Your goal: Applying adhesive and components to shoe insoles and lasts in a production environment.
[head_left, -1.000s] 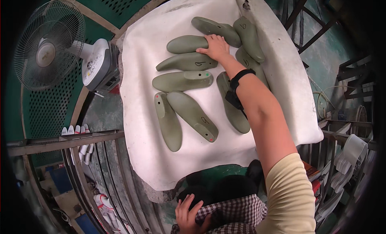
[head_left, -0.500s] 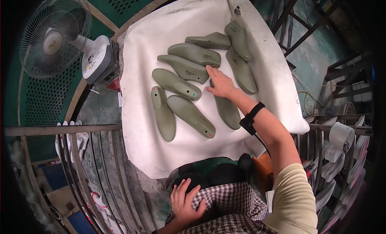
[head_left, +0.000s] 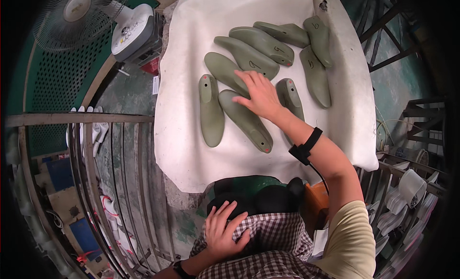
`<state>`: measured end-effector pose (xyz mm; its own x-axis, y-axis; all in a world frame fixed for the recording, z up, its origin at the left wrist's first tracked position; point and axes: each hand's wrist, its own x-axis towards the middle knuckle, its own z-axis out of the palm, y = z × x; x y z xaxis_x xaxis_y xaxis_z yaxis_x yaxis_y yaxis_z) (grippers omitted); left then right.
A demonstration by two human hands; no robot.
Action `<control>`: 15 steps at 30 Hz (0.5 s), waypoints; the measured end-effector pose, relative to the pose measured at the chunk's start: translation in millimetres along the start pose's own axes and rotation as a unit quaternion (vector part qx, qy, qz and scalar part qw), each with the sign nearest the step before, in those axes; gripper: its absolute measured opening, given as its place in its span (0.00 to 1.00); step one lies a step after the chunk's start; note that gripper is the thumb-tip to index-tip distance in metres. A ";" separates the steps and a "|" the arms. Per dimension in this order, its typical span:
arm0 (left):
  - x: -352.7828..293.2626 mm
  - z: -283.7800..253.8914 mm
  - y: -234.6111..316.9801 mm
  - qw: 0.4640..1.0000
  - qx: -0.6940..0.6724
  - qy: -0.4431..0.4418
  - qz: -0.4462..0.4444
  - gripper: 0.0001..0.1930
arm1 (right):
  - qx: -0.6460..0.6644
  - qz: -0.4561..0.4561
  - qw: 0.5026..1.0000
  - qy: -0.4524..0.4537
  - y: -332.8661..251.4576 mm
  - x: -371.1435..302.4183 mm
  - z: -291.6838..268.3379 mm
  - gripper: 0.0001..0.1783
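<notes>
Several olive-green shoe lasts lie spread over a white sheet (head_left: 187,164). My right hand (head_left: 260,96) reaches in over them, palm down with its fingers stretched out. Its fingertips are at the heel end of one last (head_left: 220,67), hiding that end; whether they press on it I cannot tell. The thumb is just above another last (head_left: 245,120). To the hand's right lies a last (head_left: 291,99) with a red dot, partly behind my wrist. At the left, a narrow last (head_left: 211,113) lies lengthwise. My left hand (head_left: 225,232) rests open on the checked cloth over my lap, holding nothing.
A grey-white fan (head_left: 132,29) stands at the far left. Metal rails (head_left: 81,118) run along the left side, with white shoe-shaped pieces (head_left: 98,130) behind. A rack of pale pieces (head_left: 397,202) stands at the right, beside an orange box (head_left: 316,202).
My right hand has moved left and nearer, from the ends of the marked lasts to the one below them. A red-dotted heel end now shows. The whole view has shifted; my left hand stays on my lap.
</notes>
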<state>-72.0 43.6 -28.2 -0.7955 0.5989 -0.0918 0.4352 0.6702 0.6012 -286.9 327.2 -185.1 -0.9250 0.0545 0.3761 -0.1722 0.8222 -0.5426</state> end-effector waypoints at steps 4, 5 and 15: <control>-2.7 0.4 -3.3 1.000 -0.010 -0.009 0.012 0.22 | 0.022 0.165 0.984 -0.065 24.6 -6.6 17.3 0.45; -3.2 -0.8 -4.4 1.000 -0.011 -0.008 0.010 0.22 | 0.023 0.164 0.984 -0.066 28.0 -4.9 20.4 0.45; -9.0 -1.5 -6.3 1.000 -0.007 -0.001 0.019 0.23 | -0.084 0.077 0.989 0.089 0.3 -57.6 42.3 0.44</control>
<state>-68.2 33.3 -29.9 -0.7782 0.6240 -0.0707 0.4581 0.6411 0.6157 -248.0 300.4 -238.7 -0.8591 0.2737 0.4325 0.0394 0.8778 -0.4774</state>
